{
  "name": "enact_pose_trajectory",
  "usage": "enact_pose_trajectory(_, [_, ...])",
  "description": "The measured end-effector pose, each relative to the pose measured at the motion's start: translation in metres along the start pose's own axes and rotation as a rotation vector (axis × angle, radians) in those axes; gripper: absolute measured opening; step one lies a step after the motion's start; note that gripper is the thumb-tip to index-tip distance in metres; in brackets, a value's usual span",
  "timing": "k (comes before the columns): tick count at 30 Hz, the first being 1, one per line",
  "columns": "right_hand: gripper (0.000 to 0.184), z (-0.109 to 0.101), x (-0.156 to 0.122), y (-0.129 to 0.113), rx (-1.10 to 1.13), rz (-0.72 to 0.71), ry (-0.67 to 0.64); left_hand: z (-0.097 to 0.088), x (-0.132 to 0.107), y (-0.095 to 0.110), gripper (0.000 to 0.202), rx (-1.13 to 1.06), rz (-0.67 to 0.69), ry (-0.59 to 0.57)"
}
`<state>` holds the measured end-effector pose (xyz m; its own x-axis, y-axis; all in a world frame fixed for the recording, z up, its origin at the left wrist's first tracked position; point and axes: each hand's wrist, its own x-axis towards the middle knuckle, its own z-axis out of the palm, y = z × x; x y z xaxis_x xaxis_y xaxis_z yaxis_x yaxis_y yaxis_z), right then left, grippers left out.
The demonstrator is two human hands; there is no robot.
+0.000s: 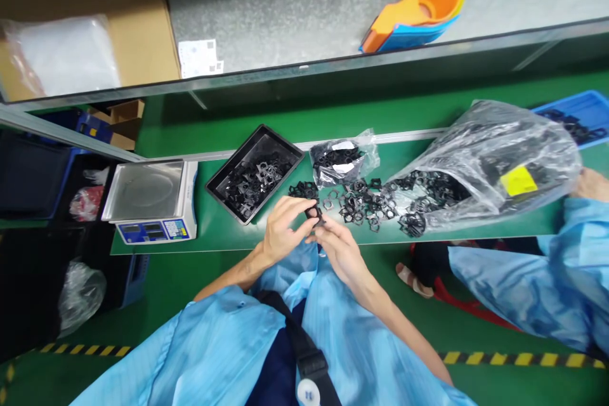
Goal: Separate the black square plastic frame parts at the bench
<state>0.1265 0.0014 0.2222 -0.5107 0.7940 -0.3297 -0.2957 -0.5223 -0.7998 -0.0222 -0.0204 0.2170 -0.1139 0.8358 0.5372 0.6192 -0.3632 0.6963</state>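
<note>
Between my two hands, just above the table's front edge, is a small black ring-shaped plastic part (313,212). My left hand (284,227) pinches it between thumb and fingers. The fingers of my right hand (339,242) are closed at its lower right side, also touching it. Beyond and to the right of my hands lies a loose pile of similar black parts (364,202) on the green table. A black tray (228,172) holding more of these parts sits at an angle to the left. Behind the pile is a small clear bag (368,155) of black parts.
A weighing scale (150,193) stands at the table's left. To the right, a large plastic bag (480,139) spills black parts; a co-worker's hand (592,185) is at its far end. A blue tray (578,104) lies behind it. Coloured scoops (419,9) rest on the upper shelf.
</note>
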Motion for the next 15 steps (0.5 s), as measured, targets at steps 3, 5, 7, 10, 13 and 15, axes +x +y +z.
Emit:
enact_pose_trajectory(3, [0.032,-0.001,-0.002,-0.005,-0.067,-0.009,0.014,-0.003,0.001,0.000,0.025,0.029,0.026,-0.003])
enact_pose_trajectory(5, [0.037,-0.004,-0.001,-0.007,-0.090,-0.016,0.060,-0.006,0.001,0.001,0.025,0.022,0.019,-0.007])
enact_pose_trajectory(7, [0.037,-0.007,0.001,-0.010,-0.084,-0.026,0.118,-0.010,0.001,0.001,0.027,0.014,0.021,-0.003])
enact_pose_trajectory(10, [0.036,-0.011,0.002,-0.013,-0.058,-0.029,0.166,-0.017,0.005,0.002,0.026,0.022,0.084,-0.030])
enact_pose_trajectory(13, [0.036,-0.011,0.001,-0.017,-0.052,-0.007,0.132,-0.022,0.010,0.003,0.024,0.029,0.168,-0.103])
enact_pose_trajectory(15, [0.035,-0.010,-0.001,-0.019,-0.047,-0.004,0.111,-0.025,0.013,0.004,0.026,0.013,0.188,-0.142])
